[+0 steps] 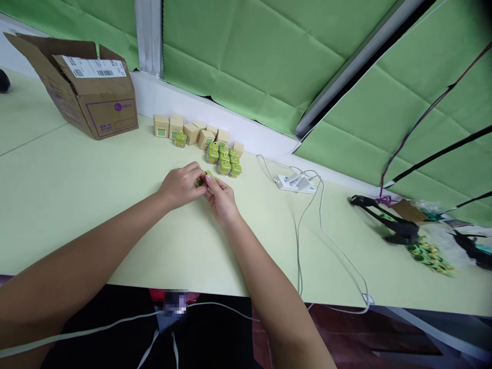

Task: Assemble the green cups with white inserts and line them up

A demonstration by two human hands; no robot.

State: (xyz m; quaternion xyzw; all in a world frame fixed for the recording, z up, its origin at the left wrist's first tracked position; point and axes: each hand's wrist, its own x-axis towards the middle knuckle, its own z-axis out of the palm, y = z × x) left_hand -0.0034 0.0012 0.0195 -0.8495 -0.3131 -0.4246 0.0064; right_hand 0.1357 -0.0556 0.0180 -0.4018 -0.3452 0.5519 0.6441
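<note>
- Two hands met at the middle of the frame: the left hand (181, 184) and the right hand (221, 197) were both pinched narrow around one small green piece (203, 179), held between the fingertips just above the table (96, 215).
- Most of that piece was hidden by the fingers, so its shape and any parts could not be told.
- Judged from the pose, the work was fine fingertip handling; it would go best with the wrists resting low near the table, one hand steadying the piece while the other worked it, and only light pressure, since so small a thing could slip or pop free.
- Keeping the hands clear of the finished-looking cluster just beyond them would avoid knocking it over.
- About seven green pieces (225, 156) stood packed together just above and right of the hands; the exact count was uncertain because they overlapped.
- One more green piece (180, 139) stood apart among the boxes.
- Roughly seven small boxes (191, 132) sat in a loose row along the table's far edge, upper centre of the frame.
- One open carton (86, 84) with a shipping label lay at the upper left.
- One white adapter (295, 183) with a white cable (307, 225) lay right of centre.
- One black tool (388, 220) and a heap of green rings (430, 256), too blurred to count, lay at the right.
</note>
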